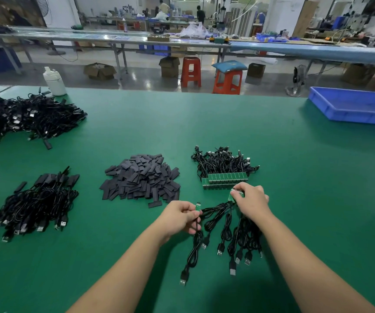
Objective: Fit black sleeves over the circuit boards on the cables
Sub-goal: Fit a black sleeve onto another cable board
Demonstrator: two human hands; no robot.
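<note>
Green anti-static matting covers the bench [272, 136] on which all parts are laid out. The left hand [179, 216] pinches one cable [194, 249] just below its circuit board [198, 206], fingers curled round the wire so that the small green board stands upright and bare above the thumb. The cable's USB plug hangs down toward the near edge of the bench. The right hand [251, 201] grips the board ends of a cable bundle [238, 240], fingers closed over the green boards, while the cables fan out on the mat below it.

Step in hand, as judged from the layout: a single cable is separated from the bundle and presented for sleeving. No sleeve is on its board yet.

The pile of black sleeves [141, 177] lies just beyond the left hand, between the finished cables [37, 202] on the left and the stock of unsleeved boards [226, 178] on the right.

The next move probably calls for one hand to be freed. The right hand would need to set the bundle down, pick one flat sleeve from the pile and open its mouth. The sleeve then has to be aligned with the board's top edge and slid down squarely so the board corners do not snag.
</note>
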